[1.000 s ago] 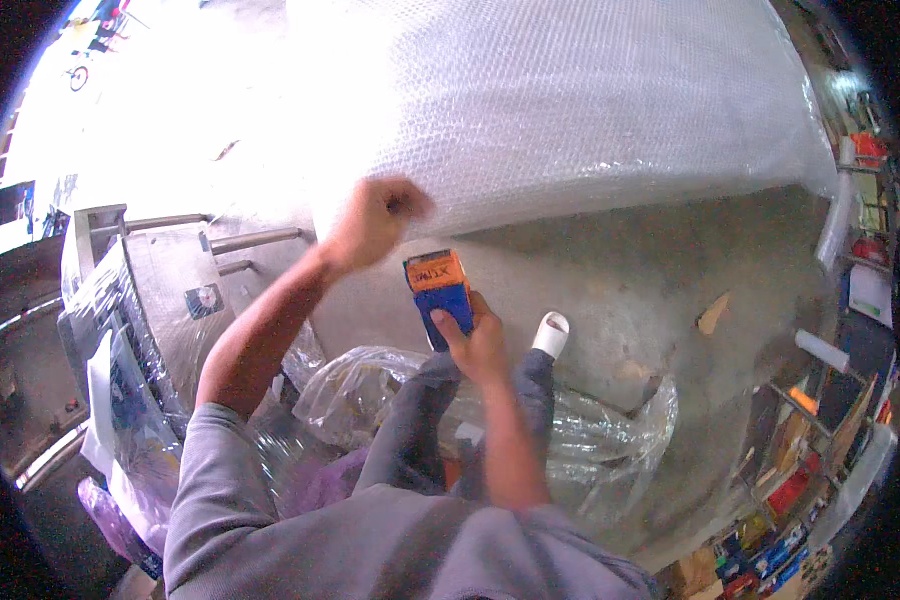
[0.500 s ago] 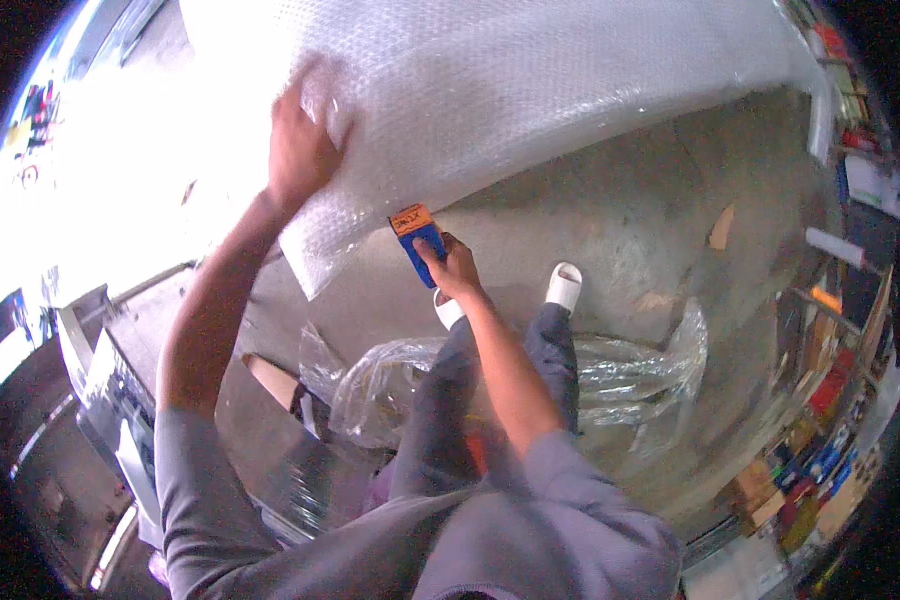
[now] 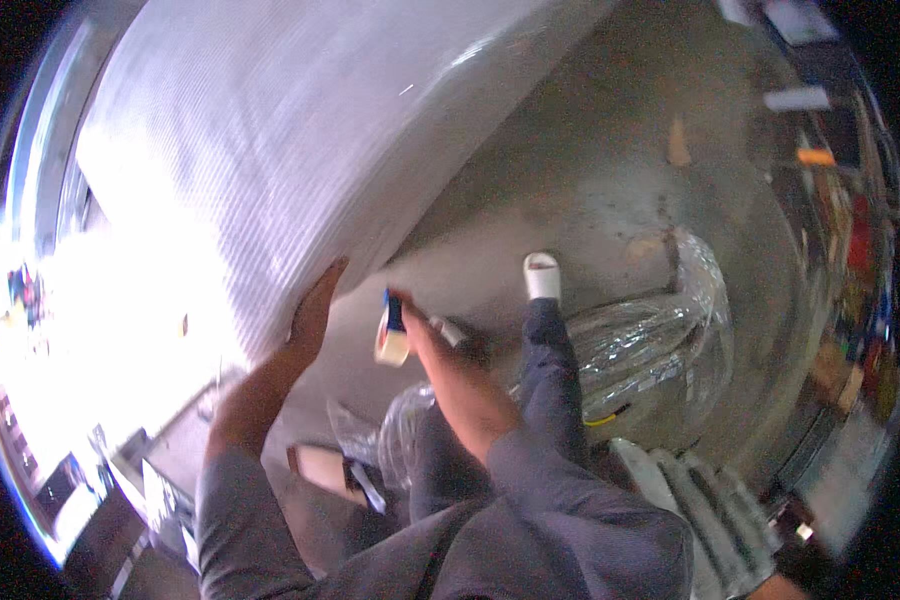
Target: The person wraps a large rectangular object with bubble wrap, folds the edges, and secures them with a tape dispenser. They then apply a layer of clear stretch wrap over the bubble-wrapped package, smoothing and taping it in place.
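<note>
A large translucent sheet of bubble wrap (image 3: pixel 300 130) slopes across the upper left, its near edge running down toward me. My left hand (image 3: pixel 315 310) lies against the lower end of that edge, fingers stretched along it. Lower and a little to the right, my right hand (image 3: pixel 410 318) is closed around a small blue block-like object (image 3: pixel 391 340) with a pale, cream-coloured end. Motion blur hides exactly what it is. It is held over the floor, apart from the wrap.
Crumpled clear plastic film (image 3: pixel 630 335) lies on the concrete floor (image 3: pixel 570 170) around my legs. A white shoe (image 3: pixel 542 275) shows on my right foot. Cluttered shelves (image 3: pixel 855 250) line the right side. A grey-white ridged bundle (image 3: pixel 695 510) is at the lower right.
My view has turned, and the bubble wrap now slants more steeply. My left hand has come down to its near edge. My right hand has tilted the held object, turning its pale end toward me.
</note>
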The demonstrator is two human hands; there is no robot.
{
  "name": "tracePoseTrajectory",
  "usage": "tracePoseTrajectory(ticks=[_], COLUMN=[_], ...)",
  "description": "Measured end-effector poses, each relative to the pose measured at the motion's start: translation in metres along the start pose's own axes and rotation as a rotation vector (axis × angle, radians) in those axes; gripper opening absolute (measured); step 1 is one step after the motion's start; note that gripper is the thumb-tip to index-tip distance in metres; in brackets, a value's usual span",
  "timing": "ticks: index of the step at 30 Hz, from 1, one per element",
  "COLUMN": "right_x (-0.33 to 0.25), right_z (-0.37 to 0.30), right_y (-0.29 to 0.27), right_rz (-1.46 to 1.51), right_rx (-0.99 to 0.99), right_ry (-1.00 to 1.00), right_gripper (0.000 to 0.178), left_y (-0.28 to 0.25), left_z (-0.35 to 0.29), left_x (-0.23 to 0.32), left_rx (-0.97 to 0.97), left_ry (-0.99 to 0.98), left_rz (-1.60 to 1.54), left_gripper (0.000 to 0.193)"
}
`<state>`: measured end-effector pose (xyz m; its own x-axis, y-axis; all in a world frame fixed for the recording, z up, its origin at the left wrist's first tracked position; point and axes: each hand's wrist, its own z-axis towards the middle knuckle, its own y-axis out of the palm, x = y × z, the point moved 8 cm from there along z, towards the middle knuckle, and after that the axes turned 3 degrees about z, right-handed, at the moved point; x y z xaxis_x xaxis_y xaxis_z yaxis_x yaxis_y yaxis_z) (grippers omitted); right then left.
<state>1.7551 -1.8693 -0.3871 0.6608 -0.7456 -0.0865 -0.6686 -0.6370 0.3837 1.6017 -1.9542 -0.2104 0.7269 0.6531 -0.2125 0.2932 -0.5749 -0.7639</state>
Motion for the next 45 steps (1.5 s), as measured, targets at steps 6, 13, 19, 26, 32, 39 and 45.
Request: tracePoseTrajectory(ticks=[6,13,19,26,32,39,45], right_x=[-0.070,-0.241,-0.332,-0.484,-0.649,-0.899,-1.148], right_z=[-0.123,-0.342,-0.434,-0.500,-0.486,-0.627,-0.807], right_y=[-0.111,-0.336,-0.548,-0.632,-0.669,-0.764,-0.863], right_rz=[-0.457,0.173,0.489,0.580,0.365,0.091,0.088], right_rx=[-0.028,0.095,0.432,0.474,0.338,0.617,0.851], right_ry=[-0.302,-0.833,-0.632,-0.611,-0.663,-0.756,-1.189], right_gripper=[0.044,0.029,0.032,0.036,0.042,0.047,0.040], left_y=[0.050,0.085,-0.070,-0.227,-0.341,-0.569,-0.852], left_z=[-0.013,0.002,0.065,0.165,0.267,0.522,0.789], left_x=[0.019,0.161,0.334,0.358,0.367,0.502,0.740], left_rx=[-0.045,-0.380,-0.229,-0.226,-0.104,-0.144,-0.265], left_ry=[-0.037,0.042,0.356,0.098,0.030,0.056,0.141], left_rz=[-0.039,-0.652,-0.725,-0.967,-0.510,-0.730,-1.298], left_gripper=[0.060,0.071,0.039,0.034,0.037,0.047,0.057])
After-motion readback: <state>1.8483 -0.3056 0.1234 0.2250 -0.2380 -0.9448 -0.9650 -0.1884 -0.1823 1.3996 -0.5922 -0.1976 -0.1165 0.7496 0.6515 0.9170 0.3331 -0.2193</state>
